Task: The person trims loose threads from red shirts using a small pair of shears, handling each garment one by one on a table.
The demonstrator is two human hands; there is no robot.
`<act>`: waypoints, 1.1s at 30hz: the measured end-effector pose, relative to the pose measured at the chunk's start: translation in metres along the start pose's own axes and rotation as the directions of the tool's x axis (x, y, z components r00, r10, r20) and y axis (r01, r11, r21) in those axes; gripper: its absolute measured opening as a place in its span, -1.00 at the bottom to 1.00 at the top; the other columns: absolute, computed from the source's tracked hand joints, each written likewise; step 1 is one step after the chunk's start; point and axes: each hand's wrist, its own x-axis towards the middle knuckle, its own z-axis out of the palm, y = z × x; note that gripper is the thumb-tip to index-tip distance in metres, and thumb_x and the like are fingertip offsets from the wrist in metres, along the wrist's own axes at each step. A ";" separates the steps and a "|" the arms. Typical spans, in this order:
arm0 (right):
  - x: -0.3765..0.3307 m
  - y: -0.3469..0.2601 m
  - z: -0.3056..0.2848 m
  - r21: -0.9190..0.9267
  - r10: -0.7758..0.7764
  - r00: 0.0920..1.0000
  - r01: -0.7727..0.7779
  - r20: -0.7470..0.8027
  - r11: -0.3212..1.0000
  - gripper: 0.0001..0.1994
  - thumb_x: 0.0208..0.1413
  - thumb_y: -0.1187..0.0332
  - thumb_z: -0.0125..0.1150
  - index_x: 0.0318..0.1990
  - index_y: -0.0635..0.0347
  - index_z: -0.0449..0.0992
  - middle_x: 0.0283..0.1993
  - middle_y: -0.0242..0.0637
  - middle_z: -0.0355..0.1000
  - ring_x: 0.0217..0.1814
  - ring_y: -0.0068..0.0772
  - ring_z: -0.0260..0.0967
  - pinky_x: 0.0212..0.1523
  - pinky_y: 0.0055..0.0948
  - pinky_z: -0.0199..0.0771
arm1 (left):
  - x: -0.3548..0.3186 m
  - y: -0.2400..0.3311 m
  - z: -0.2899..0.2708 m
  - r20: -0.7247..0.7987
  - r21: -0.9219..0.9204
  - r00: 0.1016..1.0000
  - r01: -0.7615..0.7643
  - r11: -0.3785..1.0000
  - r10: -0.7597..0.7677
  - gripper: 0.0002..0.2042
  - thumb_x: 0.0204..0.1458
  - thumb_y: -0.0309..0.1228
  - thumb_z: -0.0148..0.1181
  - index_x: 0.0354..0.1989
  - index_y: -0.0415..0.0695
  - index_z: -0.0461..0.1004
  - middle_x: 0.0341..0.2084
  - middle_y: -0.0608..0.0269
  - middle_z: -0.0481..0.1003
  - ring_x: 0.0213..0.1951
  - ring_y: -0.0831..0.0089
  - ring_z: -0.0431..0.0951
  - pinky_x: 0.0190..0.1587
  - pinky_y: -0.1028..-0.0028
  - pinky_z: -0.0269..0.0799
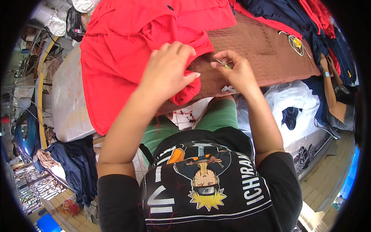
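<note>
A red garment (116, 58) lies in loose folds over the left part of a brown cloth-covered table (262, 50), its near edge hanging toward my lap. My left hand (170, 67) rests over its folds, fingers bent and thumb held apart from them; whatever lies beneath the palm is hidden. Just right of the garment, above the brown cloth, my right hand (235, 71) pinches a small slim tool (227, 66) with a yellow-green part and a thin metal-looking tip. Its exact kind is too small to make out.
Dark blue and red garments (278, 15) are heaped at the far right, near a coiled pale cord (295, 42). Another person's hand (324, 63) touches them. White plastic sheeting (286, 96) lies right of my legs; dark blue cloth (77, 162) hangs at left.
</note>
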 end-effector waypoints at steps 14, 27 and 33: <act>0.055 -0.026 0.015 0.472 -0.016 0.996 -0.029 0.090 0.881 -0.88 0.11 0.50 0.18 -0.20 0.19 0.57 -0.48 -0.56 0.42 -0.52 -0.76 0.24 -0.49 -0.68 0.26 | -0.016 -0.020 -0.013 0.248 -0.934 0.684 0.357 0.018 -0.686 -0.76 0.21 -0.30 0.09 -0.18 -0.26 0.50 -0.40 0.23 0.58 -0.28 0.55 0.58 -0.26 0.61 0.45; 0.042 -0.024 -0.001 0.752 0.197 0.957 -0.288 0.212 0.593 -0.69 0.18 0.34 0.11 -0.01 0.35 0.48 -0.76 -0.60 0.14 -0.82 -0.77 -0.12 -0.75 -0.67 -0.15 | -0.058 -0.028 -0.108 0.543 -0.294 0.839 0.151 0.944 0.035 -0.50 0.05 -0.44 0.17 0.21 -0.19 0.28 0.20 -0.02 0.28 0.25 0.12 0.26 0.26 0.30 0.18; 0.015 -0.079 -0.091 0.889 -0.096 0.994 -0.003 0.053 0.457 -0.71 0.14 0.32 0.18 -0.05 0.28 0.47 -0.66 -0.61 0.27 -0.83 -0.85 -0.09 -0.75 -0.72 -0.12 | 0.039 -0.059 -0.061 0.511 0.274 0.859 -0.117 0.955 -0.041 -0.53 -0.01 -0.32 0.20 0.10 -0.14 0.35 0.02 0.07 0.43 0.12 0.15 0.39 0.29 0.06 0.07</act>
